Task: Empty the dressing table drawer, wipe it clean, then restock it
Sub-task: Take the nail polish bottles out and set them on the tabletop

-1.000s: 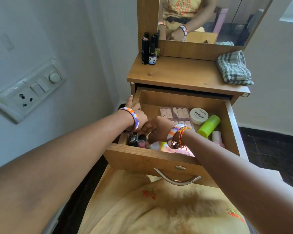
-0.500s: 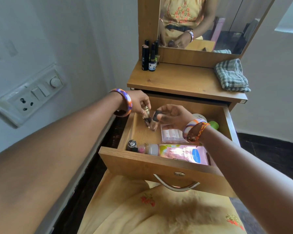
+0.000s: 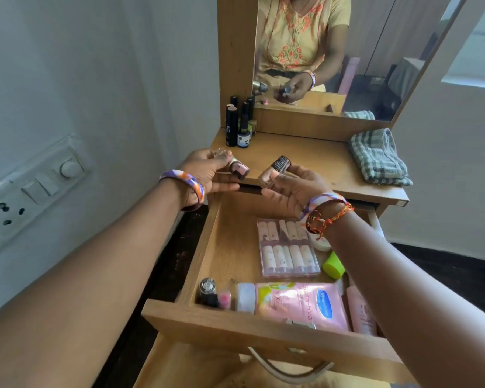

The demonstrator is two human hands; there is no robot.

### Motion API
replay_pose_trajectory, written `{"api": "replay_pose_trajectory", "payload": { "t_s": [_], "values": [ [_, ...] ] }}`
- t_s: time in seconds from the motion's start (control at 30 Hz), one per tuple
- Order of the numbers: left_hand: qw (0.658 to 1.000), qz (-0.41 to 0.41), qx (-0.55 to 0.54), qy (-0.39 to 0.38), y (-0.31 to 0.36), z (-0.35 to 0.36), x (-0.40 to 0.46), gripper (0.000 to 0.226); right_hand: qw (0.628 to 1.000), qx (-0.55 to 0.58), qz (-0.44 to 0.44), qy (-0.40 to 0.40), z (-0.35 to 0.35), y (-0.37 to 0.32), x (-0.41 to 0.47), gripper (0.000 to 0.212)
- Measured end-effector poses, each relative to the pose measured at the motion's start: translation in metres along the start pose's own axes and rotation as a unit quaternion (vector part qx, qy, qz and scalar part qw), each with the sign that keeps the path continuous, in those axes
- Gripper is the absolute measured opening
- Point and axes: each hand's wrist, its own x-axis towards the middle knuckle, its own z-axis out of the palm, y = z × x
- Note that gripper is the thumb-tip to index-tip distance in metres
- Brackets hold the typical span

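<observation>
**Two polish bottles lifted above the open drawer**

We note the dressing table [image 3: 314, 161] against the far wall, its mirror [image 3: 347, 51] rising behind the top. The drawer [image 3: 227, 247] is pulled fully toward us, curved metal handle [image 3: 289, 371] on its near face.

On the tabletop, right side: a folded checked cloth [image 3: 378, 158]. Far left corner: a cluster of dark upright bottles and tubes [image 3: 240, 124].

In the drawer, along the near wall, a pink lotion pouch [image 3: 300, 303] lies flat. A second pink tube [image 3: 360, 312] sits just to its right. Mid-drawer, a clear case of pale tubes [image 3: 287, 249]. Right of it, a lime-green cap [image 3: 333, 266]. Near left corner: a small dark bottle [image 3: 207, 292] with a small pink item [image 3: 224, 298] beside it.

Our left hand [image 3: 207, 175] is held over the table's front left edge, fingers curled round a small pink nail polish bottle [image 3: 239, 169]. Our right hand [image 3: 291, 189] is just right of it, above the drawer's far end, thumb and fingers pinching a second bottle with a dark cap [image 3: 275, 170], tilted. The two bottles are near each other, not touching. Both wrists wear patterned bangles.

On the left wall, a switch panel [image 3: 34, 191].
</observation>
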Motion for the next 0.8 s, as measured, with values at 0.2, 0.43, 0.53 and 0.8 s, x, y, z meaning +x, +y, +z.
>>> {"api": "replay_pose_trajectory", "payload": {
  "t_s": [0.2,0.43,0.53,0.8],
  "values": [
    [0.943,0.151,0.201,0.218,0.007,-0.001,0.034,0.032,0.974,-0.206,-0.092,0.022,0.024,-0.016,0.03,0.043],
    [0.879,0.241,0.36,0.198,0.016,0.002,0.052,0.046,0.875,-0.439,-0.186,0.081,0.044,-0.004,0.07,0.041],
    [0.869,0.255,0.375,0.199,0.015,0.004,0.062,0.045,0.868,-0.44,-0.208,0.093,0.047,-0.004,0.078,0.04],
    [0.86,0.269,0.374,0.22,0.008,0.006,0.078,0.034,0.867,-0.42,-0.23,0.136,0.051,-0.003,0.094,0.038]
  ]
}}
